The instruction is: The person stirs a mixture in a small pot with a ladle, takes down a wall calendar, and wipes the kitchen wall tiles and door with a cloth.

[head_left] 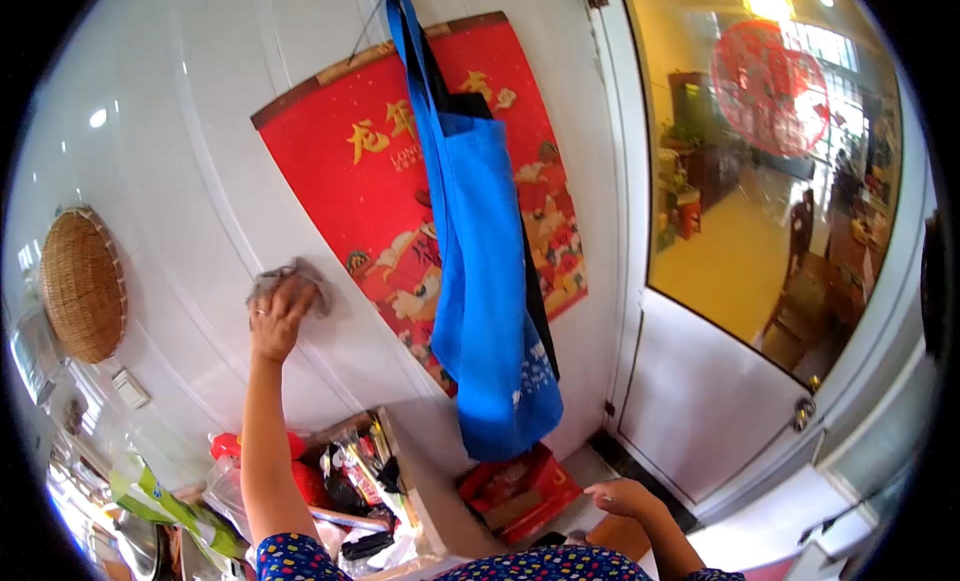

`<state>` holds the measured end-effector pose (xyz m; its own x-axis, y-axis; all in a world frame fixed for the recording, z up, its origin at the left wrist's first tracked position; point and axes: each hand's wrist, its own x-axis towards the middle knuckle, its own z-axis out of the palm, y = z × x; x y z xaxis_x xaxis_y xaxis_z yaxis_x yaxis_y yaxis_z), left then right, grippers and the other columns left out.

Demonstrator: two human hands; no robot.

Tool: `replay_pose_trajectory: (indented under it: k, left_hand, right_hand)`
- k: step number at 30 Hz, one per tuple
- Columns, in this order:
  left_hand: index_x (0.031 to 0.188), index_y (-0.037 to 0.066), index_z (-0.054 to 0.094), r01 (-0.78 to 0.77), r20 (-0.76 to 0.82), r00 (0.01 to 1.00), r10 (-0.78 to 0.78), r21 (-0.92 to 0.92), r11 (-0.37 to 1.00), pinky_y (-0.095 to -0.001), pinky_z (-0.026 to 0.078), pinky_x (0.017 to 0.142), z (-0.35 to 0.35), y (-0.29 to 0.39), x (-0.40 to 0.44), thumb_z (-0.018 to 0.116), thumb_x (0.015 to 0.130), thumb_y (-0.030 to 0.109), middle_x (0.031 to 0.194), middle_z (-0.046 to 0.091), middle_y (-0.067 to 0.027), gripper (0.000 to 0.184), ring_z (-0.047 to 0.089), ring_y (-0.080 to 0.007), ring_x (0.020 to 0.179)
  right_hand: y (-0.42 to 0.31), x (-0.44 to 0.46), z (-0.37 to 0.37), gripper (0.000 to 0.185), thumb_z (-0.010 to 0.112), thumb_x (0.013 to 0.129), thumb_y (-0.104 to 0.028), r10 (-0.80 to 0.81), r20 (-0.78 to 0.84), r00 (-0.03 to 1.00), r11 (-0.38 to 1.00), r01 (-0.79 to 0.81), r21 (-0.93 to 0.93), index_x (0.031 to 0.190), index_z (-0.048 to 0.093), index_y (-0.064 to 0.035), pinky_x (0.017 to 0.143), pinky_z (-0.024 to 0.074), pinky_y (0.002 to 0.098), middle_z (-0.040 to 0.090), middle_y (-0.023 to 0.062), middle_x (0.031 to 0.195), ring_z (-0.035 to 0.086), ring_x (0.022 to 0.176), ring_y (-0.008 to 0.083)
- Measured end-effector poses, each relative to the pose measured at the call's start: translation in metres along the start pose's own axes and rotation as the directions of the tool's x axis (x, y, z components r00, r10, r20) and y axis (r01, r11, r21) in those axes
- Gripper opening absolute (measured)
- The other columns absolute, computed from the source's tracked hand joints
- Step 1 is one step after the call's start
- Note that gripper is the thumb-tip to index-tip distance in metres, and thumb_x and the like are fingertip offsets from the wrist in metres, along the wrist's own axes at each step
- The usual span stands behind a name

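Note:
My left hand (277, 319) reaches up to the white panelled wall (210, 281) and presses a crumpled grey cloth (312, 281) flat against it. A ring shows on one finger. Just right of the cloth hangs a red calendar poster (320, 131) with gold characters. A blue apron (480, 241) hangs in front of the poster. Low on the right, my right hand (622, 497) is held near my body with its fingers curled in. Whether anything lies inside those fingers is hidden. It touches neither the wall nor the door.
A woven basket (85, 286) hangs at the left above a light switch (130, 388). Below my left arm stands an open box (415, 481) full of packets and bags. A red carton (525, 496) sits on the floor. At the right is a white door (690, 401) with a glass pane.

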<state>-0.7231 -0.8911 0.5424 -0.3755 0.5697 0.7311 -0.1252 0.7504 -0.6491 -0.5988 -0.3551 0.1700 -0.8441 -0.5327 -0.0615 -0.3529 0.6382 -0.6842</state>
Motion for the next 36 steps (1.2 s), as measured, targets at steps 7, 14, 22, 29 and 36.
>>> replay_pose_trajectory:
  k: [7, 14, 22, 29, 36]
  left_hand:
    - [0.106, 0.009, 0.063, 0.106, -0.198, 0.952, -0.233, -0.503, 0.858, -0.0408, 0.047, 0.078, -0.049, 0.098, 0.090, 0.056, 0.067, -0.009, 0.107, 0.061, -0.0106, 0.043, 0.057, -0.0305, 0.096]
    - [0.121, 0.013, 0.058, -0.191, 0.002, 0.941, 0.339, -0.823, 0.536, -0.0384, 0.048, 0.090, -0.095, 0.273, 0.135, 0.062, 0.076, 0.017, 0.124, 0.052, -0.0095, 0.046, 0.055, -0.0294, 0.111]
    - [0.116, 0.013, 0.063, 0.272, 0.111, 0.954, -0.277, -0.704, 0.656, -0.0393, 0.049, 0.084, -0.073, 0.192, 0.145, 0.075, 0.074, 0.021, 0.125, 0.051, -0.0123, 0.044, 0.054, -0.0300, 0.105]
    - [0.134, 0.004, 0.038, 0.735, 0.170, 0.511, -0.843, -0.594, 0.326, -0.0375, 0.049, 0.080, -0.020, 0.129, 0.113, 0.078, 0.073, 0.028, 0.113, 0.055, -0.0150, 0.077, 0.058, -0.0255, 0.098]
    - [0.119, 0.002, 0.046, 0.761, 0.223, 0.412, -0.883, -0.618, 0.199, -0.0340, 0.049, 0.073, -0.010, 0.126, 0.112, 0.080, 0.072, 0.028, 0.096, 0.059, -0.0104, 0.063, 0.060, -0.0211, 0.084]
  right_hand:
    - [-0.075, 0.075, -0.129, 0.041, 0.059, 0.092, -0.027, -0.231, -0.320, 0.919, 0.833, 0.357, 0.423, 0.126, 0.053, -0.0060, 0.089, 0.0483, 0.0334, 0.066, 0.0126, 0.108, 0.063, 0.102, 0.0205]
    - [-0.158, 0.152, -0.162, 0.074, 0.064, 0.087, -0.042, -0.288, -0.517, 0.806, -0.292, 0.440, 0.849, 0.142, 0.026, -0.0103, 0.101, 0.0391, 0.0395, 0.044, 0.0102, 0.132, 0.044, 0.124, 0.0221]
    - [-0.117, 0.174, -0.208, 0.028, 0.054, 0.094, -0.018, -0.114, -0.596, 0.795, -0.101, 0.587, 0.803, 0.117, 0.055, -0.0011, 0.090, 0.0465, 0.0310, 0.060, 0.0092, 0.111, 0.057, 0.106, 0.0168]
    - [-0.106, 0.198, -0.233, 0.029, 0.052, 0.091, -0.011, 0.084, -0.668, 0.740, 0.087, 0.662, 0.744, 0.118, 0.056, -0.0001, 0.087, 0.0451, 0.0282, 0.058, 0.0079, 0.111, 0.057, 0.101, 0.0160]
    - [-0.127, 0.236, -0.208, 0.089, 0.079, 0.074, -0.031, -0.158, -0.577, 0.801, 0.519, 0.565, 0.642, 0.141, 0.030, 0.0024, 0.091, 0.0445, 0.0318, 0.056, 0.0157, 0.118, 0.056, 0.104, 0.0213]
